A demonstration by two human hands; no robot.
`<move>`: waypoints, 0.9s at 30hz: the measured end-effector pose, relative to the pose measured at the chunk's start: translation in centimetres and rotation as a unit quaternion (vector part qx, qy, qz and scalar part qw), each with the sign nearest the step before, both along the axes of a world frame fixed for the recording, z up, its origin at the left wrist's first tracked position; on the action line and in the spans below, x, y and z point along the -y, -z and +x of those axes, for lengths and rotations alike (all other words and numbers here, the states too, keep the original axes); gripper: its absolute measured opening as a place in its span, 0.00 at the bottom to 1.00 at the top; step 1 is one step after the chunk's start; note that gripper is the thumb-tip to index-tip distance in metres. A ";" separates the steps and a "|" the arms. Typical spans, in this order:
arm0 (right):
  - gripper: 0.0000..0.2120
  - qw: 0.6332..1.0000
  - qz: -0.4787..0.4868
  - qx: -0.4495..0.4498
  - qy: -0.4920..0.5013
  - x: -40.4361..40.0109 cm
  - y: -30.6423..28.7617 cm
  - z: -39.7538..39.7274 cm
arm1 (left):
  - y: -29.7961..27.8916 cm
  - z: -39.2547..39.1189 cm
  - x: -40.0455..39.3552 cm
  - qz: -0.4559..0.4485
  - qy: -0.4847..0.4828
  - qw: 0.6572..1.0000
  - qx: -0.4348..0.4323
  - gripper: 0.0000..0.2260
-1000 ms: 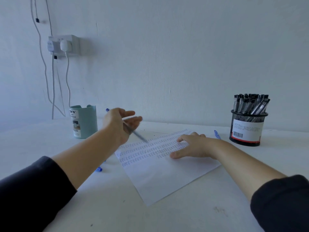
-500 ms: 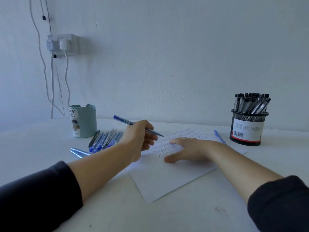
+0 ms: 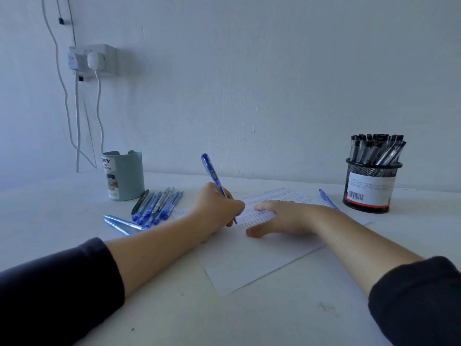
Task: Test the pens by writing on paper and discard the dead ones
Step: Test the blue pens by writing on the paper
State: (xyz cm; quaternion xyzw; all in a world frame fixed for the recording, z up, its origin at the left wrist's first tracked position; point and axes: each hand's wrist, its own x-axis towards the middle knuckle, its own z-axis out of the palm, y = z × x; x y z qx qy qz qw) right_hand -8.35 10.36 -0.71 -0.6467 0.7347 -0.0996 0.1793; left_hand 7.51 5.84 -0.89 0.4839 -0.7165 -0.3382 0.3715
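Observation:
My left hand (image 3: 216,211) grips a blue pen (image 3: 212,174) in a writing hold, its tip down on the white paper (image 3: 254,260). The paper carries several rows of small marks on its far half. My right hand (image 3: 282,217) lies flat on the sheet with fingers spread, holding it down. A row of several blue pens (image 3: 157,204) lies on the table left of the paper, and two more blue pens (image 3: 122,223) lie nearer me. Another blue pen (image 3: 328,199) rests past my right wrist.
A black mesh cup (image 3: 371,187) full of black-capped pens stands at the far right. A teal desk organizer cup (image 3: 123,174) stands at the far left by the wall. A wall socket (image 3: 93,59) with plugs and hanging cables is above it.
My left hand brought the blue pen from the left side over the paper, turned it upright and set its tip on the sheet. My right hand stayed flat on the paper.

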 end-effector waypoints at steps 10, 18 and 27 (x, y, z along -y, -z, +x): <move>0.41 1.000 0.002 0.004 0.000 0.0 -0.1 0.1 | 0.5 0.0 0.6 -0.015 -0.021 1.000 0.017 0.04; 0.41 1.000 0.006 0.002 -0.002 -0.2 -0.3 0.2 | 0.5 -0.1 0.5 -0.022 -0.021 0.999 0.035 0.03; 0.41 1.000 0.005 -0.001 -0.003 -0.1 -0.3 0.3 | 0.4 0.0 0.4 -0.032 -0.010 0.999 0.033 0.03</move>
